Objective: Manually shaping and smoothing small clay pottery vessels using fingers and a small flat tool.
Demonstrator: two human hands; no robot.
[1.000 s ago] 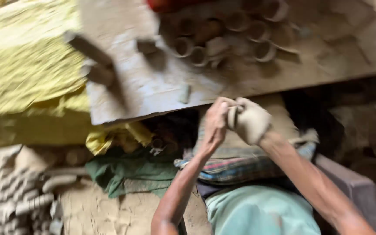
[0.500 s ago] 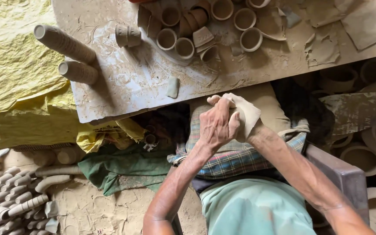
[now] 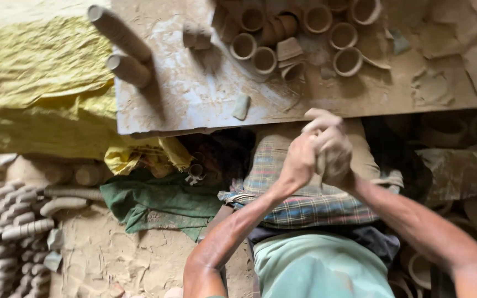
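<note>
Seen from above, a seated person pressed both hands together around a pale lump of clay (image 3: 327,160), held in the air just below the near edge of a mud-smeared work board (image 3: 194,105) and above a lap covered with a checked cloth (image 3: 305,204). The left hand (image 3: 299,165) was curled against the lump's side with fingers closed on it; the right hand (image 3: 335,146) wrapped over the top and far side, clay-coated, so that little of the lump showed. The clay looked soft, damp and fairly dense, likely to dent under any pinch and to stick to skin, so a full, cupped two-palm hold seemed the safest grip. On the board, beyond the hands, stood a cluster of small clay cups (image 3: 293,38), and toward its left end lay two clay cylinders (image 3: 122,49). Left of the board lay yellow sheeting (image 3: 34,83)
</note>
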